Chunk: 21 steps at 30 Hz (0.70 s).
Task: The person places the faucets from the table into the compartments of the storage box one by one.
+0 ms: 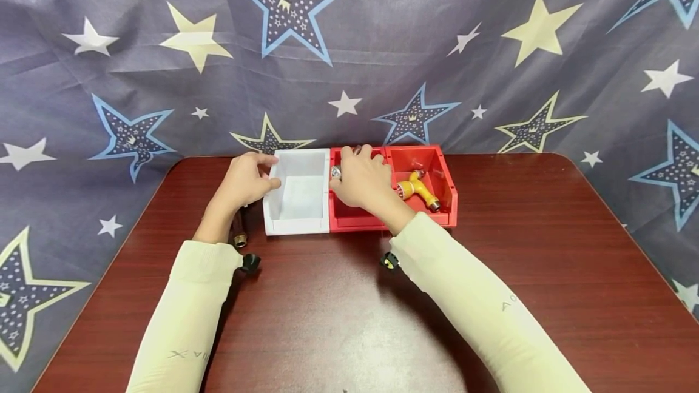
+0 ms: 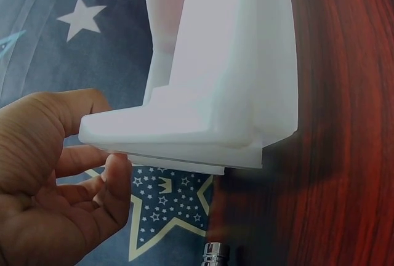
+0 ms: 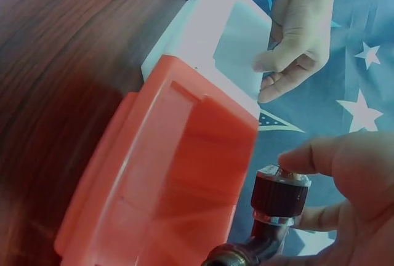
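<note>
My left hand (image 1: 243, 182) pinches the left side rim of a white plastic bin (image 1: 297, 226), thumb and fingers on either side of the wall in the left wrist view. My right hand (image 1: 363, 178) is over the middle red bin (image 1: 357, 223). It grips a dark brown tap with chrome rings (image 3: 280, 198), thumb at one end and fingers behind. In the head view the hand hides most of this tap; a chrome end shows by the thumb. In the right red bin (image 1: 449, 199) lies a yellow tap (image 1: 419, 188).
The three bins stand side by side near the back edge of a reddish-brown table (image 1: 327, 308). A dark piece with a brass threaded end (image 1: 240, 239) lies left of the white bin, partly behind my left wrist. A star-patterned cloth (image 1: 382, 29) hangs behind.
</note>
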{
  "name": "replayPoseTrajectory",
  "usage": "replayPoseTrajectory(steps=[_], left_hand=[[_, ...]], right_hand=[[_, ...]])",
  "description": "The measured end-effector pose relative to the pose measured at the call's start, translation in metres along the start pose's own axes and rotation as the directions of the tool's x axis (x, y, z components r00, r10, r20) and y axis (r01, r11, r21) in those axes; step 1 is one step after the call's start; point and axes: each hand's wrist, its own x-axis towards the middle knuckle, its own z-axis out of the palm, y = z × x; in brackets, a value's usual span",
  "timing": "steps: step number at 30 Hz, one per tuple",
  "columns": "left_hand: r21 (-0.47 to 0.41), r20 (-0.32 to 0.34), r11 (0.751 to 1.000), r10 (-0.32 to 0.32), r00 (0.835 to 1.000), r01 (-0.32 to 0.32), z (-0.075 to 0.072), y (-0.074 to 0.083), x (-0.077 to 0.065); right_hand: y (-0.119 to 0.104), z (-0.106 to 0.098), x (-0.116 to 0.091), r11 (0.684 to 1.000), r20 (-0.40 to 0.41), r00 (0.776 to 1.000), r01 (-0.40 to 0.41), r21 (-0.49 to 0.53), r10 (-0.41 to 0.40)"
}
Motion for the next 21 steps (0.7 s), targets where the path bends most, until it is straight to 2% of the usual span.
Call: replayPoseTrajectory(steps=[8, 21], left_hand=[[0.006, -0.005, 1.000, 0.016, 1.000, -0.016, 0.001, -0.002, 0.001], [0.006, -0.011, 1.000, 0.009, 1.000, -0.009, 0.001, -0.003, 0.000]], right_hand=[[0.003, 0.011, 0.005, 0.998, 0.038, 0.998, -0.054, 0.020, 0.053], [0.005, 0.024, 0.012, 0.999, 0.047, 0.998, -0.046, -0.024, 0.047]])
